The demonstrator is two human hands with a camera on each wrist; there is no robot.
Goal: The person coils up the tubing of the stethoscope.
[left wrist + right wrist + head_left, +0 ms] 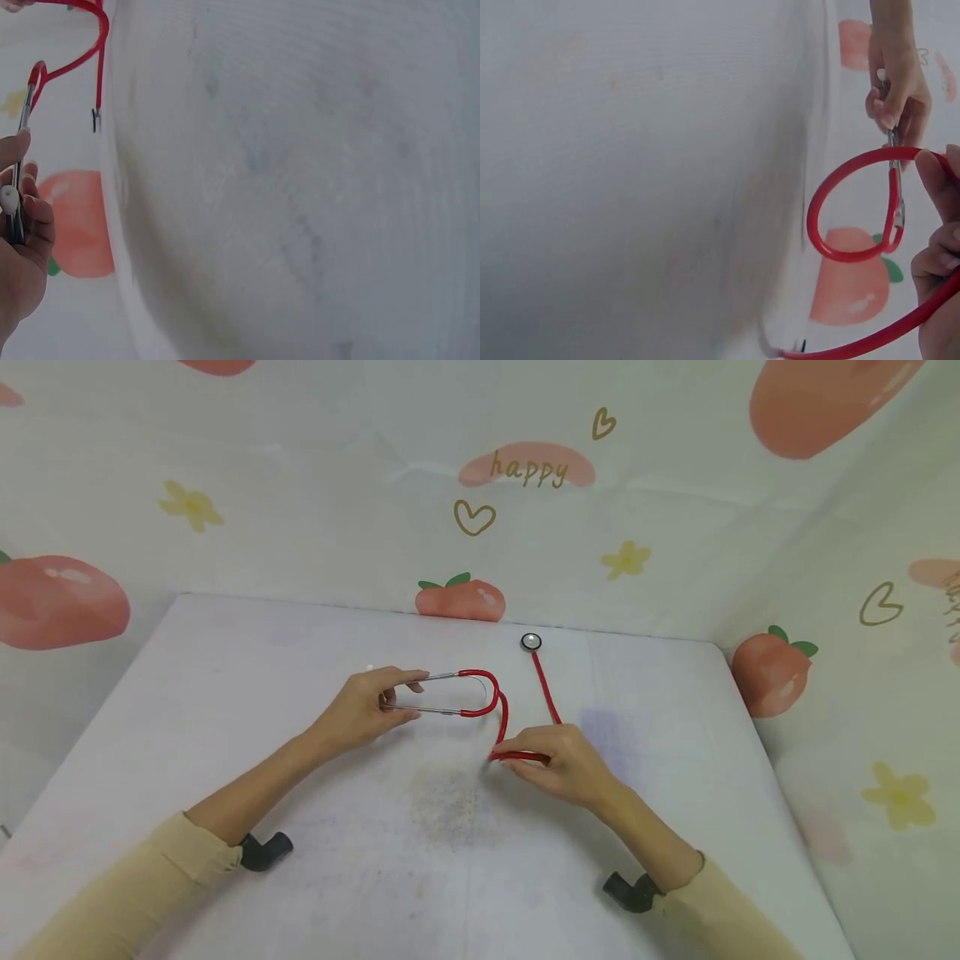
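A red stethoscope [502,714] is stretched between both hands over the white table. My left hand [366,708] grips the ends of its two metal ear tubes [442,676], with thumb and fingers around them. A white ear tip [8,199] shows at that hand in the left wrist view. My right hand [573,766] pinches the red tubing, which bends back in a fold at the fingertips. From there the tubing runs to the round chest piece [531,642] near the table's back edge. In the right wrist view the tubing makes a wide red loop [814,214] beside the right hand.
The white table [337,893] has faint stains and a bluish patch at right. Behind and to the right hangs a white cloth [337,468] printed with peaches, flowers and hearts. Black curved pieces [266,852] sit at both sleeve cuffs.
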